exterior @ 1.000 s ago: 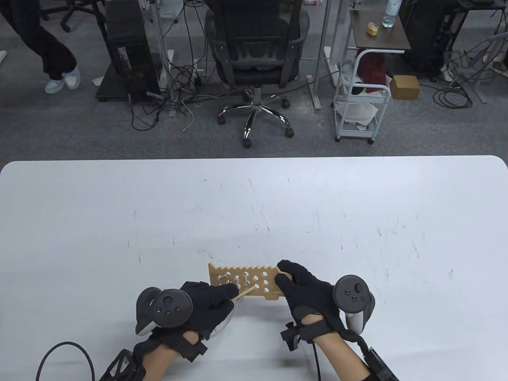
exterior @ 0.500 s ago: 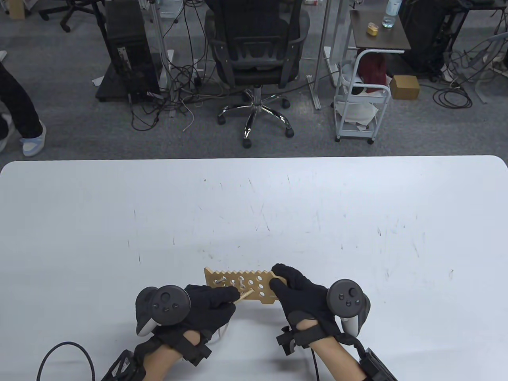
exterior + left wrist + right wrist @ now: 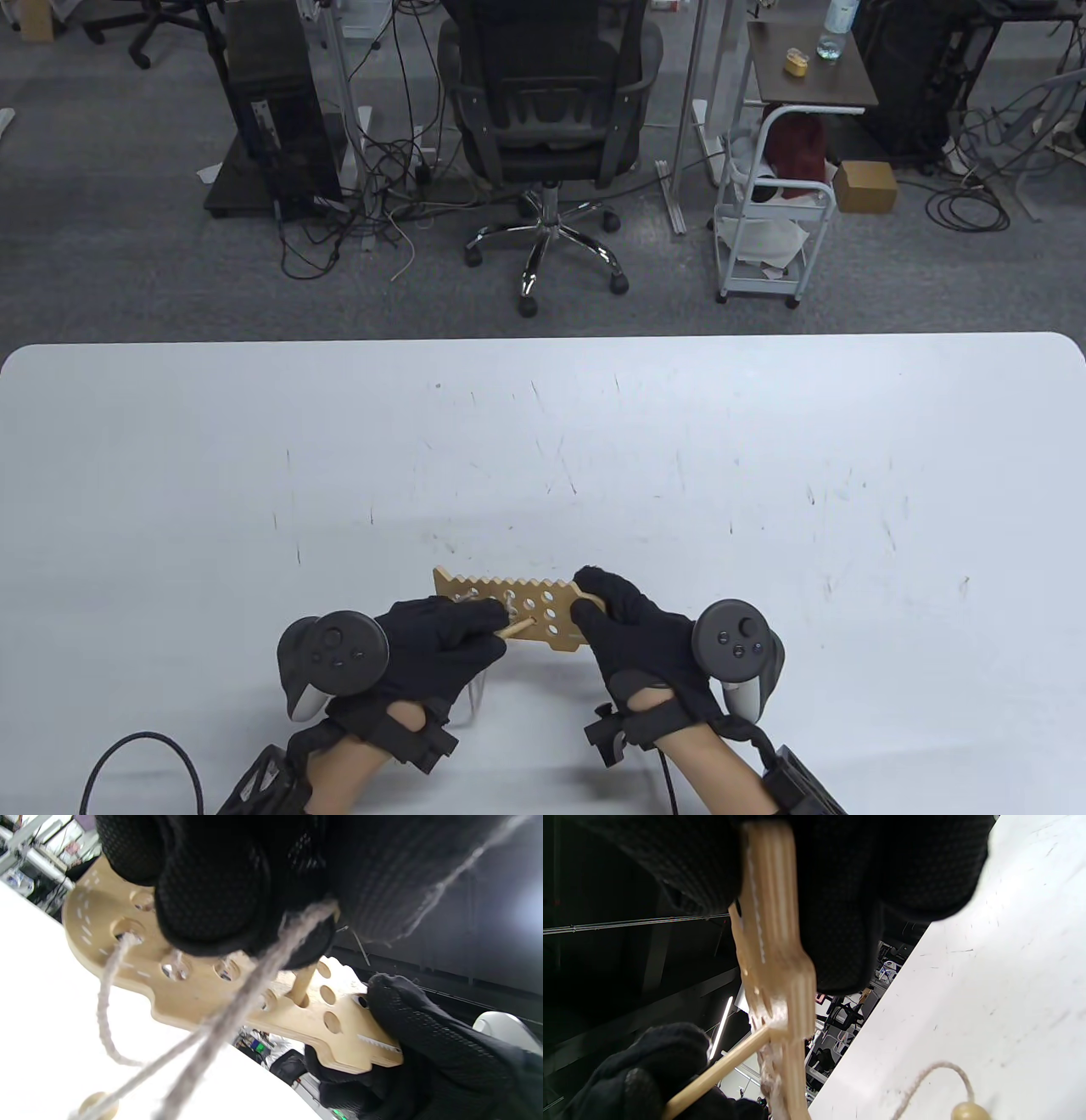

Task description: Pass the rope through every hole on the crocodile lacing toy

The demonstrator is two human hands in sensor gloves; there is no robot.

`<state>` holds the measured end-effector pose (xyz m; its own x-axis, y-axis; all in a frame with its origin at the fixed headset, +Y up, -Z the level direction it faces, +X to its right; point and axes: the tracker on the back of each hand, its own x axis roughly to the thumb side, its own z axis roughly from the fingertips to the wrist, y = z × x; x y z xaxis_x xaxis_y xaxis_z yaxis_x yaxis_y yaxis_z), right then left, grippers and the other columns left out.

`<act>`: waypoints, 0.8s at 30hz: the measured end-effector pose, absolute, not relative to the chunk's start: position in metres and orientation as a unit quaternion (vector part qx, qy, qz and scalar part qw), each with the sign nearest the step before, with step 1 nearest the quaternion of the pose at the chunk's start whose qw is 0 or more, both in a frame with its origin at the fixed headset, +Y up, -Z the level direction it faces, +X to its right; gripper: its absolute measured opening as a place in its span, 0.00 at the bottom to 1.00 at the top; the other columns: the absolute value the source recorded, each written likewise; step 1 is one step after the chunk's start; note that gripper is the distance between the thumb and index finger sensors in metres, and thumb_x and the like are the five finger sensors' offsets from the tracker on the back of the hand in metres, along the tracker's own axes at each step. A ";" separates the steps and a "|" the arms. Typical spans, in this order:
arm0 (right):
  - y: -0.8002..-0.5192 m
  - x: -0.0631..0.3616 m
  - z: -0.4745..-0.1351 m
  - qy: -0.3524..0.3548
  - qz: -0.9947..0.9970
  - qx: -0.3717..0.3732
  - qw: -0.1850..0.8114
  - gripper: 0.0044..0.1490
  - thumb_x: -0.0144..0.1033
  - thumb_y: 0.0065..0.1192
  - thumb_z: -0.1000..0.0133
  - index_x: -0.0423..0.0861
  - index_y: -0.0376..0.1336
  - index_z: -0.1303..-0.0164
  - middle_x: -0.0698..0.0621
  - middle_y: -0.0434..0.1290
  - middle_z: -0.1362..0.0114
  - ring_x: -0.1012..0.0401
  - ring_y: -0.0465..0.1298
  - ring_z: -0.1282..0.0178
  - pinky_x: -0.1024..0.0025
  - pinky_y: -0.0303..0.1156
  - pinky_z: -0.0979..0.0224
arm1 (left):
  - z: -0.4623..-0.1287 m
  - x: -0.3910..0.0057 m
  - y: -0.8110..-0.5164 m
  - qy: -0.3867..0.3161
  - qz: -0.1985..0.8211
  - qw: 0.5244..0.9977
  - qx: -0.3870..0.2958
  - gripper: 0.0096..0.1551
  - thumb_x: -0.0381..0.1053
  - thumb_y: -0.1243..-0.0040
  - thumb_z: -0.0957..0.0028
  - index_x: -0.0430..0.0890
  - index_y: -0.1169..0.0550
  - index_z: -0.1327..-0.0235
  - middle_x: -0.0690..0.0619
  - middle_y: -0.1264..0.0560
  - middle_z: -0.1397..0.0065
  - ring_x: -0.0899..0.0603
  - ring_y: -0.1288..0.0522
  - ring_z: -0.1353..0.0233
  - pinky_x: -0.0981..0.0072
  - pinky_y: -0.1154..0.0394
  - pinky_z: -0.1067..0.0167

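Observation:
The wooden crocodile lacing board (image 3: 543,604) with rows of round holes is held above the table, near its front edge. My right hand (image 3: 632,632) grips the board's right end (image 3: 774,942). My left hand (image 3: 450,637) pinches the wooden needle stick (image 3: 519,628), whose tip sits in a hole near the board's middle (image 3: 302,986). Grey rope (image 3: 250,984) runs from my left fingers and through holes at the board's left end (image 3: 125,938). The rope's wooden end bead (image 3: 969,1110) lies on the table below.
The white table (image 3: 543,458) stretches far beyond the hands. A black cable (image 3: 140,755) loops at the front left. An office chair (image 3: 547,110) and a small cart (image 3: 776,221) stand on the floor past the far edge.
Both hands and the board have shifted slightly left and toward me. My left fingers have closed in over the board's left holes, and the needle tip has gone into a hole.

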<state>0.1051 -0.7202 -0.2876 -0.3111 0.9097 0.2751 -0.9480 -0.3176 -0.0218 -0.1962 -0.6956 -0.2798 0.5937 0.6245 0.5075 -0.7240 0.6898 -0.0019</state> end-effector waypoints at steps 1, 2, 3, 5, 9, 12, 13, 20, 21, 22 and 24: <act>-0.721 0.104 -0.287 -0.081 0.799 0.107 0.586 0.31 0.42 0.69 0.48 0.40 0.68 0.38 0.47 0.85 0.45 0.53 0.88 0.54 0.55 0.78 0.48 | -0.279 -0.197 -0.694 -0.245 0.371 0.888 0.117 0.25 0.60 0.23 0.61 0.59 0.14 0.48 0.58 0.10 0.58 0.49 0.14 0.58 0.49 0.26 0.34; -0.721 0.103 -0.287 -0.078 0.796 0.107 0.591 0.32 0.42 0.69 0.48 0.40 0.67 0.38 0.46 0.84 0.44 0.52 0.88 0.53 0.55 0.78 0.47 | -0.278 -0.197 -0.694 -0.243 0.368 0.889 0.123 0.26 0.61 0.23 0.62 0.60 0.14 0.48 0.58 0.11 0.57 0.49 0.15 0.57 0.49 0.27 0.33; -0.721 0.103 -0.287 -0.074 0.792 0.108 0.596 0.32 0.42 0.69 0.48 0.40 0.67 0.37 0.46 0.84 0.44 0.52 0.88 0.53 0.55 0.78 0.47 | -0.278 -0.197 -0.694 -0.241 0.366 0.890 0.127 0.27 0.61 0.22 0.63 0.60 0.14 0.47 0.59 0.12 0.55 0.48 0.15 0.55 0.49 0.27 0.33; -0.721 0.101 -0.286 -0.065 0.786 0.111 0.605 0.32 0.41 0.69 0.48 0.40 0.67 0.37 0.45 0.84 0.43 0.51 0.87 0.52 0.55 0.78 0.47 | -0.277 -0.198 -0.694 -0.236 0.358 0.893 0.135 0.29 0.63 0.23 0.64 0.62 0.15 0.46 0.58 0.15 0.49 0.47 0.18 0.48 0.46 0.31 0.30; -0.719 0.101 -0.285 -0.064 0.786 0.121 0.603 0.33 0.40 0.70 0.49 0.39 0.66 0.36 0.45 0.83 0.42 0.51 0.87 0.51 0.54 0.77 0.46 | -0.277 -0.200 -0.694 -0.225 0.340 0.902 0.145 0.35 0.65 0.23 0.65 0.65 0.19 0.39 0.54 0.27 0.30 0.42 0.29 0.31 0.42 0.41 0.25; -0.719 0.101 -0.285 -0.060 0.785 0.128 0.603 0.33 0.40 0.71 0.49 0.39 0.66 0.36 0.44 0.83 0.41 0.50 0.87 0.50 0.54 0.77 0.46 | -0.279 -0.202 -0.697 -0.216 0.342 0.904 0.139 0.40 0.66 0.24 0.65 0.67 0.23 0.34 0.52 0.35 0.22 0.39 0.38 0.22 0.40 0.47 0.23; -0.719 0.100 -0.285 -0.057 0.783 0.134 0.604 0.34 0.40 0.71 0.49 0.39 0.66 0.35 0.44 0.83 0.41 0.50 0.86 0.50 0.54 0.77 0.45 | -0.280 -0.202 -0.697 -0.214 0.343 0.905 0.135 0.42 0.67 0.24 0.66 0.68 0.25 0.33 0.52 0.37 0.20 0.39 0.41 0.21 0.39 0.49 0.23; -0.716 0.095 -0.282 -0.058 0.783 0.154 0.600 0.35 0.39 0.72 0.50 0.39 0.65 0.35 0.44 0.82 0.40 0.49 0.86 0.48 0.54 0.77 0.45 | -0.282 -0.204 -0.699 -0.207 0.349 0.904 0.131 0.45 0.69 0.24 0.66 0.69 0.28 0.30 0.51 0.43 0.16 0.37 0.51 0.16 0.36 0.55 0.22; -0.715 0.094 -0.280 -0.058 0.784 0.158 0.598 0.35 0.39 0.73 0.50 0.39 0.65 0.35 0.44 0.82 0.40 0.49 0.86 0.48 0.54 0.77 0.44 | -0.281 -0.204 -0.699 -0.207 0.349 0.905 0.131 0.45 0.69 0.24 0.66 0.69 0.28 0.30 0.52 0.45 0.16 0.37 0.52 0.16 0.36 0.56 0.22; -0.715 0.093 -0.280 -0.058 0.784 0.160 0.597 0.35 0.39 0.73 0.50 0.39 0.65 0.35 0.44 0.82 0.40 0.49 0.86 0.48 0.54 0.77 0.44 | -0.281 -0.203 -0.699 -0.207 0.348 0.905 0.130 0.45 0.69 0.24 0.66 0.70 0.29 0.30 0.52 0.45 0.16 0.37 0.53 0.15 0.35 0.56 0.23; -0.714 0.092 -0.279 -0.059 0.784 0.165 0.596 0.35 0.38 0.73 0.50 0.39 0.65 0.34 0.43 0.81 0.39 0.49 0.86 0.47 0.54 0.77 0.44 | -0.282 -0.203 -0.700 -0.205 0.348 0.906 0.126 0.46 0.69 0.24 0.66 0.70 0.30 0.29 0.51 0.47 0.15 0.37 0.55 0.15 0.35 0.57 0.23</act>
